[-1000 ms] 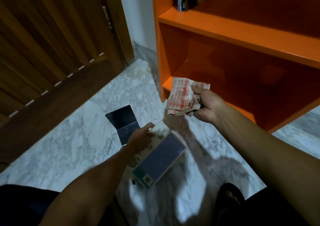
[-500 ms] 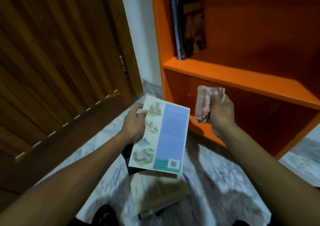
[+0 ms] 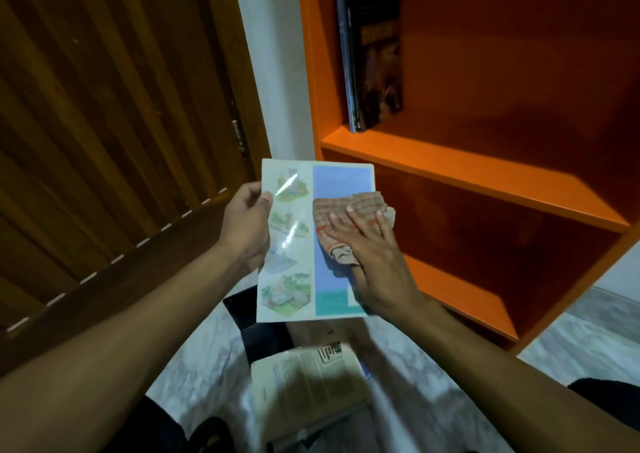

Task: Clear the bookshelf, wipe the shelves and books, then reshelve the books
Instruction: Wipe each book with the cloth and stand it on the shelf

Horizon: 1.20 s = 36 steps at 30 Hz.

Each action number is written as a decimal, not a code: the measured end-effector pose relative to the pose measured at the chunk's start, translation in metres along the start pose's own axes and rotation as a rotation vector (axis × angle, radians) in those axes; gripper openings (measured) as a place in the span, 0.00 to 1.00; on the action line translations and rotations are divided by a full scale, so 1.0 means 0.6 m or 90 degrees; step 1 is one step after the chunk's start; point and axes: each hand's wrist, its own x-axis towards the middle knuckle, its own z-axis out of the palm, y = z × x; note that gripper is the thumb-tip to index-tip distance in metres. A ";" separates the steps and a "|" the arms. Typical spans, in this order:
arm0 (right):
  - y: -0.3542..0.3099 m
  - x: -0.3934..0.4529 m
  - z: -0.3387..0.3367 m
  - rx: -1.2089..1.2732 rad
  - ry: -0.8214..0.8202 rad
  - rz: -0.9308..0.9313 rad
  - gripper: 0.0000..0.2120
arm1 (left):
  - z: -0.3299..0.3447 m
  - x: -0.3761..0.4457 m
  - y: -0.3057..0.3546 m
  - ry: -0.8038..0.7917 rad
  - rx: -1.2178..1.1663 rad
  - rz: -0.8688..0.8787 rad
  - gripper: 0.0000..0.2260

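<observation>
Since half a second ago, the right hand (image 3: 375,262) has come down flat, fingers spread, pressing the checked cloth (image 3: 349,225) on the book (image 3: 294,244), hiding its lower right corner. Left hand (image 3: 247,225) pinches the book's left edge, just left of the orange bookshelf (image 3: 485,178), whose right side is cut off.

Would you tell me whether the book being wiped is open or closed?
Closed: the book shows one flat cover, gripped at its edge by the left hand.
</observation>
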 end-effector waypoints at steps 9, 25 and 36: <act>-0.034 -0.063 0.046 0.143 -0.118 -0.071 0.28 | -0.049 0.037 0.017 0.142 -0.052 -0.003 0.06; -0.048 0.073 -0.016 0.344 0.262 0.286 0.16 | 0.024 -0.049 -0.049 -0.060 0.105 0.002 0.05; -0.073 -0.007 0.074 0.215 -0.050 0.126 0.27 | 0.034 -0.003 -0.029 0.093 -0.117 -0.122 0.07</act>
